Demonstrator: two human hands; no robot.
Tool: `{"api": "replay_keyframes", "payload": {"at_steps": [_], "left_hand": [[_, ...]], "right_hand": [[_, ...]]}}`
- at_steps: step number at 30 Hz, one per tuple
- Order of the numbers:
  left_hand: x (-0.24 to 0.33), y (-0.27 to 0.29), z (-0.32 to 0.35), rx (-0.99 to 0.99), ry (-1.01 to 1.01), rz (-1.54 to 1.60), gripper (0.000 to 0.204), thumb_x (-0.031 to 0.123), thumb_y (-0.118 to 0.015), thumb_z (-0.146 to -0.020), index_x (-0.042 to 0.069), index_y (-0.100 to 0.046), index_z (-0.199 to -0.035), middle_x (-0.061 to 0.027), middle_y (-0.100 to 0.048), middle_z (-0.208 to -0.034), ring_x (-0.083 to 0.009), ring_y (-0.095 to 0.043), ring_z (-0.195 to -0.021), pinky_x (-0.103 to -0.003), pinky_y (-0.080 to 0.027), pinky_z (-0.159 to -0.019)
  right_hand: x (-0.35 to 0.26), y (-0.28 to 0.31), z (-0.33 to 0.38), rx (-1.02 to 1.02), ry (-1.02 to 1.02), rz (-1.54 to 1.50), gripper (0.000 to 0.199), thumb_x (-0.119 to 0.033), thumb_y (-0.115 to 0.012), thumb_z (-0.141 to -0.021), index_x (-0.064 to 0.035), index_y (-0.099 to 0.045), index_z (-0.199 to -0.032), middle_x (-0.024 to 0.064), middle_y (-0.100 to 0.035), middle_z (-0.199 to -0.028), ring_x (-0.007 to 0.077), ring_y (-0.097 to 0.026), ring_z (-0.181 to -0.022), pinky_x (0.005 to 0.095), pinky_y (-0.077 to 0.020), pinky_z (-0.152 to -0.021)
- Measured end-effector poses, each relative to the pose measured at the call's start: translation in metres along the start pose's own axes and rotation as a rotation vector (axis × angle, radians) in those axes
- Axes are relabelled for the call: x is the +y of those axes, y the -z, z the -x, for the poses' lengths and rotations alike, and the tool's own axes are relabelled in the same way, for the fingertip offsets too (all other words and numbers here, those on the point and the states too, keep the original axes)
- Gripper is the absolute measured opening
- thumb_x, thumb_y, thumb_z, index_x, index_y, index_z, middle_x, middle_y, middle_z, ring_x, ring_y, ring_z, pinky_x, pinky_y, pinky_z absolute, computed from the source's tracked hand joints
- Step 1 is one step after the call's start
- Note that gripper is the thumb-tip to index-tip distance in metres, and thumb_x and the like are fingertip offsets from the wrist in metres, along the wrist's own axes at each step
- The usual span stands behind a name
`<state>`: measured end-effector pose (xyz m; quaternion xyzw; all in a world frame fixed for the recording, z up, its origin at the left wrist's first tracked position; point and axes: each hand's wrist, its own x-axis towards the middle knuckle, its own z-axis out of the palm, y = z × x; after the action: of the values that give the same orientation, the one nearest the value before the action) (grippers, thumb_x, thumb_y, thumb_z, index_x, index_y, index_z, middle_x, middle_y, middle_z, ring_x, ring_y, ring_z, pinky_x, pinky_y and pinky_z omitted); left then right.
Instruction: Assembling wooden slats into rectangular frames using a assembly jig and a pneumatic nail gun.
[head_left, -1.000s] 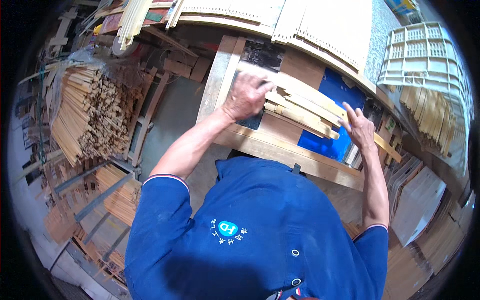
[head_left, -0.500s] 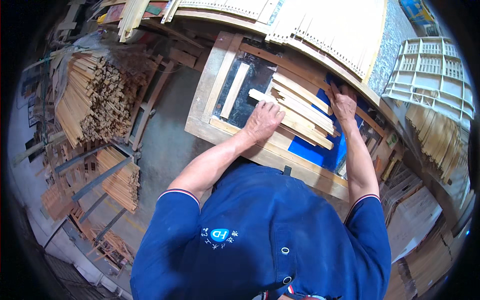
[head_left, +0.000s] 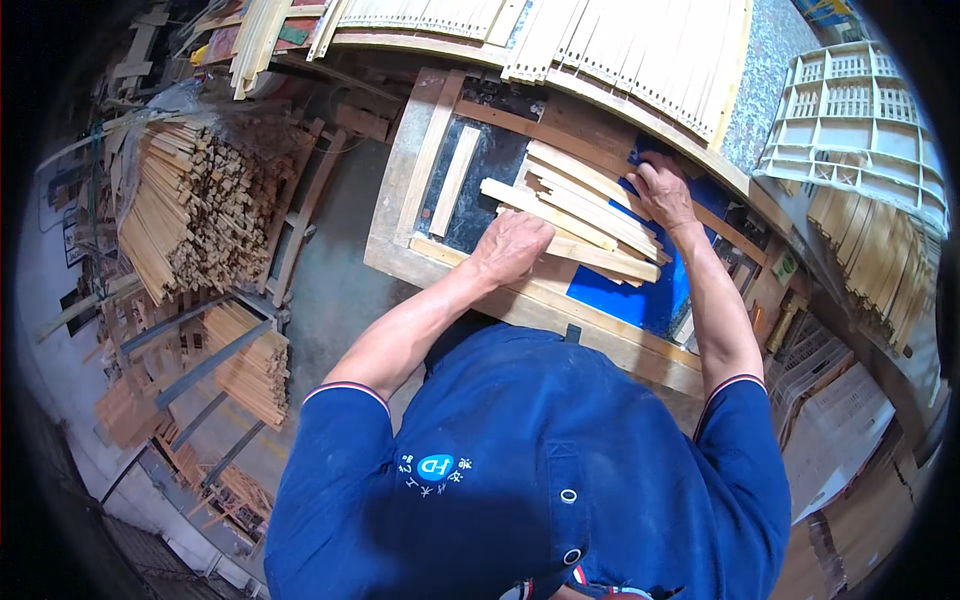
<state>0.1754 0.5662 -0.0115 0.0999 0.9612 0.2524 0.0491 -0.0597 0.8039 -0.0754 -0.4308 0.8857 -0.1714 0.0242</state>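
A loose bundle of pale wooden strips (head_left: 600, 220) lies slantwise on the worktable, partly over a blue sheet (head_left: 610, 298). My left hand (head_left: 513, 246) is closed over the left part of the near strips, with its fingers curled down onto them. One strip (head_left: 548, 214) sticks out to the left past the others, at an angle to them. At the far right end of the bundle, my right hand (head_left: 664, 192) has bent fingers and its thumb against the end of the farthest strip. Its fingertips are partly hidden.
A single strip (head_left: 456, 180) lies apart on the table's dark left part. Wooden rails (head_left: 434, 155) edge the tabletop. Beyond it, a bench carries rows of slotted strips (head_left: 640, 60). A white plastic crate (head_left: 850, 130) stands at right; a big strip stack (head_left: 200, 205) is at left.
My right hand has moved slightly left toward the strip ends, and its fingers are more bent. One strip near my left hand now lies more askew. The whole view has shifted a little.
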Motion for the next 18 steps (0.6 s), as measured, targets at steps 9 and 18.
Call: {"api": "replay_keyframes", "payload": {"at_steps": [9, 18], "left_hand": [[-0.014, 0.068, 0.080, 0.021, 0.263, 0.365, 0.029, 0.017, -0.071, -0.087, 0.004, -0.069, -0.113, -0.0143, -0.071, -0.097, -0.0325, -0.069, -0.091, -0.040, -0.054, -0.082], [-0.073, 0.076, 0.121, 0.379, 0.826, 0.131, 0.033, 0.018, -0.074, -0.084, 0.003, -0.070, -0.113, -0.0170, -0.070, -0.095, -0.0346, -0.069, -0.087, -0.042, -0.055, -0.079]], "right_hand": [[-0.002, -0.005, -0.002, 0.146, 0.137, 0.166, 0.015, -0.029, -0.069, -0.089, -0.0162, -0.065, -0.094, 0.0046, -0.064, -0.093, 0.0261, -0.065, -0.087, 0.0391, -0.0549, -0.070], [0.003, -0.001, -0.001, 0.159, 0.207, 0.309, 0.013, -0.022, -0.067, -0.091, -0.0174, -0.070, -0.103, 0.0066, -0.063, -0.098, 0.0273, -0.064, -0.087, 0.0388, -0.0534, -0.070]]}}
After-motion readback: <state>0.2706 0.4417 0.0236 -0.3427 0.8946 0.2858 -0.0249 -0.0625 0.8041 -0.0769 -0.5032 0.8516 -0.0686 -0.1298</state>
